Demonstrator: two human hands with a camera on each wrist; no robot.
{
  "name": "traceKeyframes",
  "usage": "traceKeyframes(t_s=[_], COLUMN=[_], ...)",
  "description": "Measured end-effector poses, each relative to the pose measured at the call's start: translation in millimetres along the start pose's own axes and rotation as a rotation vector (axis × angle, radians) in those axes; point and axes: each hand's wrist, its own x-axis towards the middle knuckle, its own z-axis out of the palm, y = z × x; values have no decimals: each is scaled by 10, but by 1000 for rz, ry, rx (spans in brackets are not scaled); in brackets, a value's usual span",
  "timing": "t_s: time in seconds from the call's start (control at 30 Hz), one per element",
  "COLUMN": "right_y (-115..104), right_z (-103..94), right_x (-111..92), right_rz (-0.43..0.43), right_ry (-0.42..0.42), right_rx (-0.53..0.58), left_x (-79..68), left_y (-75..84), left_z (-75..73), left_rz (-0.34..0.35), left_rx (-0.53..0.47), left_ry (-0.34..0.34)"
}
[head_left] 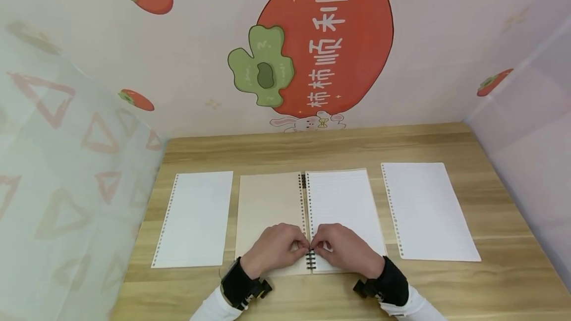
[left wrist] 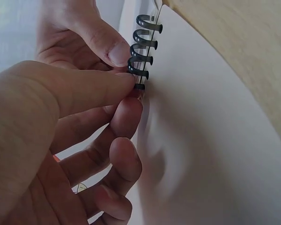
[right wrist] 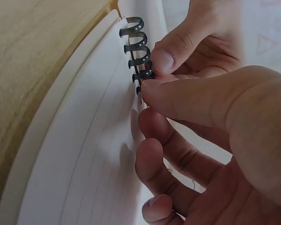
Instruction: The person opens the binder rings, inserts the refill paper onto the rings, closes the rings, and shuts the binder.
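Note:
An open notebook lies flat in the head view, with a beige cover (head_left: 267,199) on the left and lined paper (head_left: 341,197) on the right. Punched holes run down both inner edges. Black binding rings (head_left: 311,262) join the two sides near the bottom of the spine. From the left side, my left hand (head_left: 277,245) pinches the ring binding between thumb and forefinger. My right hand (head_left: 344,247) pinches it from the opposite side, the fingertips meeting over the spine. Several closed-looking rings (left wrist: 150,61) show just below the fingertips; the ring under the fingers is mostly hidden.
A loose punched sheet (head_left: 194,219) lies left of the notebook, and another lined sheet (head_left: 428,212) lies to its right. All rest on a wood-grain table (head_left: 321,147). A printed wall (head_left: 214,63) rises behind, with side walls at left and right.

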Motion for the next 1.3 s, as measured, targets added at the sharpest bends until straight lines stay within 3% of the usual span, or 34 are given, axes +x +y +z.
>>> traceKeyframes(t_s=[1.3], right_y=[26], right_z=[117], right_x=[-31], right_rz=[5], right_ry=[88], right_rx=[-51], left_x=[-48], left_y=[8], left_z=[85], left_rz=[-1], left_rx=[47], left_ry=[49])
